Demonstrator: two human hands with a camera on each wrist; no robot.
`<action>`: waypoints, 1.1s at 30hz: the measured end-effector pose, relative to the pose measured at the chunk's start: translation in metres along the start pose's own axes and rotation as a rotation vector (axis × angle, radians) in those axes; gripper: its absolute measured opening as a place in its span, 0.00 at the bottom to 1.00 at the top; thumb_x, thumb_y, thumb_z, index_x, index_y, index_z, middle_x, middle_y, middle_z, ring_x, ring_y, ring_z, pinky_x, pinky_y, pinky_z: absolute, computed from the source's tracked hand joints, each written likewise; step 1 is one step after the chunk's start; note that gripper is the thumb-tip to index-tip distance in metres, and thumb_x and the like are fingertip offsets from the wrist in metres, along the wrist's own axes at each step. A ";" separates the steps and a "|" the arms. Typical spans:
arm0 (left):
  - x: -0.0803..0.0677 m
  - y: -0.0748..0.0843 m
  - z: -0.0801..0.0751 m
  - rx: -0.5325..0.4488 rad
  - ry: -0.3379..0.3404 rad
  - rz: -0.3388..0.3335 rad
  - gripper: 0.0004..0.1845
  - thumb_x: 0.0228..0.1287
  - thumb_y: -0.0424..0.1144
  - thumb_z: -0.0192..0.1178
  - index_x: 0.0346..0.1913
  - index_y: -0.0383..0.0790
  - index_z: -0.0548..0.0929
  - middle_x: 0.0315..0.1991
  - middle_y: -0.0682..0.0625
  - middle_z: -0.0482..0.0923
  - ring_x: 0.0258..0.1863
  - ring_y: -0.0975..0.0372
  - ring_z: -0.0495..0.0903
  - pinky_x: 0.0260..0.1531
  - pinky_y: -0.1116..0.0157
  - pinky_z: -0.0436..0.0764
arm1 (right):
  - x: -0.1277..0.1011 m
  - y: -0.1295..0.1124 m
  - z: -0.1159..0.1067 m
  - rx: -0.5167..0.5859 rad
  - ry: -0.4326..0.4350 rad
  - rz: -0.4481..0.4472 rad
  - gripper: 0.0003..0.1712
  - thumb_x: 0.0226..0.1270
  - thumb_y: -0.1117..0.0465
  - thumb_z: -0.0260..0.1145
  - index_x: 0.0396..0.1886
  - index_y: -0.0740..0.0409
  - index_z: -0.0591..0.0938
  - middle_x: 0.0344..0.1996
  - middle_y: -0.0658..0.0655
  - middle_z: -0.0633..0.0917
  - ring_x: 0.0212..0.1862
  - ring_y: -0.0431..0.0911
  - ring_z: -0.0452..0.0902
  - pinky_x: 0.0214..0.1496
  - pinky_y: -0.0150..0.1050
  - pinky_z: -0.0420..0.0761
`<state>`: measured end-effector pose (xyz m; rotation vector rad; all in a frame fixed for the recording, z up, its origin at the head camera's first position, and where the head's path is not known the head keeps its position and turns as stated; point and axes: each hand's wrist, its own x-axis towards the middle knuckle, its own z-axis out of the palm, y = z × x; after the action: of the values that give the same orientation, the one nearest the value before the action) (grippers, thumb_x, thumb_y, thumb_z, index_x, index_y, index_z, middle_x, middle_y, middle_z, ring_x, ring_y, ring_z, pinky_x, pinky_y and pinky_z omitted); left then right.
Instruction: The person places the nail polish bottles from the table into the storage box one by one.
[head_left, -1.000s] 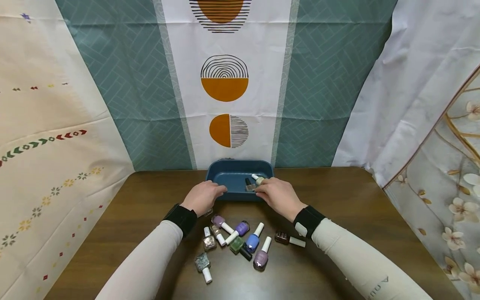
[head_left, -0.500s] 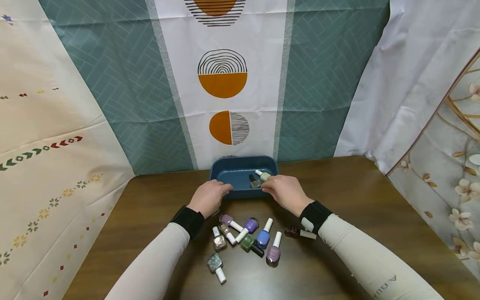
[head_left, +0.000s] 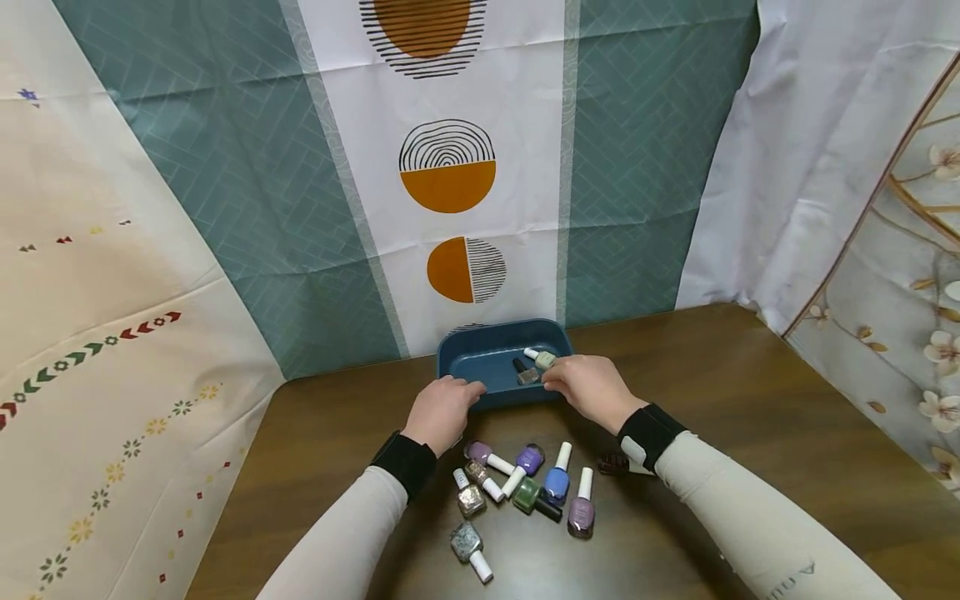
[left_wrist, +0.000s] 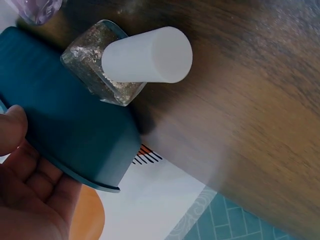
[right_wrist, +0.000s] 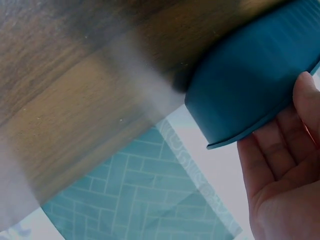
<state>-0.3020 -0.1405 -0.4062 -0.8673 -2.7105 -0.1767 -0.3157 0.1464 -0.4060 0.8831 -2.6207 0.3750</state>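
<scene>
i see both hands on blue tray (head_left: 480, 360): left hand (head_left: 442, 410) grips near-left rim, right hand (head_left: 592, 388) near-right rim (two bottles inside). step: repositioning tray, i judge. next needs level, even pull toward loose bottles (head_left: 525, 487) behind wrists.

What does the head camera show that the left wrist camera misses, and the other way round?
Only the head view shows both hands, left hand and right hand, two bottles inside the blue tray, and a scatter of nail polish bottles on the table. Only the left wrist view shows, close up, a glitter bottle lying beside the tray's outer wall. Both share the tray, the left hand at its edge, and the table.
</scene>
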 end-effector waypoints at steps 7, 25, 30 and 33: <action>0.000 0.005 0.005 -0.013 -0.012 -0.023 0.11 0.77 0.28 0.68 0.55 0.43 0.92 0.38 0.48 0.91 0.40 0.52 0.86 0.45 0.55 0.88 | -0.002 0.004 -0.003 -0.008 0.010 -0.014 0.05 0.74 0.63 0.78 0.45 0.56 0.95 0.41 0.52 0.93 0.43 0.49 0.91 0.45 0.48 0.90; -0.009 -0.010 -0.001 -0.032 -0.029 -0.047 0.14 0.72 0.23 0.70 0.55 0.39 0.91 0.40 0.47 0.91 0.41 0.50 0.86 0.48 0.53 0.88 | 0.009 -0.012 0.012 -0.018 -0.020 0.057 0.06 0.79 0.58 0.74 0.46 0.48 0.96 0.37 0.49 0.94 0.41 0.47 0.91 0.42 0.49 0.89; -0.005 -0.004 0.003 -0.040 -0.014 -0.033 0.13 0.72 0.24 0.71 0.54 0.39 0.91 0.40 0.46 0.91 0.41 0.50 0.86 0.48 0.53 0.88 | -0.002 -0.004 0.010 -0.064 0.026 -0.019 0.06 0.79 0.59 0.74 0.47 0.49 0.95 0.37 0.49 0.94 0.39 0.48 0.90 0.39 0.49 0.89; -0.006 -0.005 0.007 -0.030 -0.019 -0.037 0.13 0.72 0.24 0.71 0.53 0.41 0.91 0.39 0.46 0.91 0.40 0.51 0.85 0.48 0.54 0.88 | -0.004 -0.003 0.012 -0.067 0.038 -0.036 0.05 0.79 0.59 0.74 0.47 0.48 0.95 0.37 0.48 0.94 0.40 0.47 0.90 0.39 0.48 0.89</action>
<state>-0.3018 -0.1460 -0.4150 -0.8312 -2.7494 -0.2194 -0.3139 0.1424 -0.4177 0.8908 -2.5638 0.2900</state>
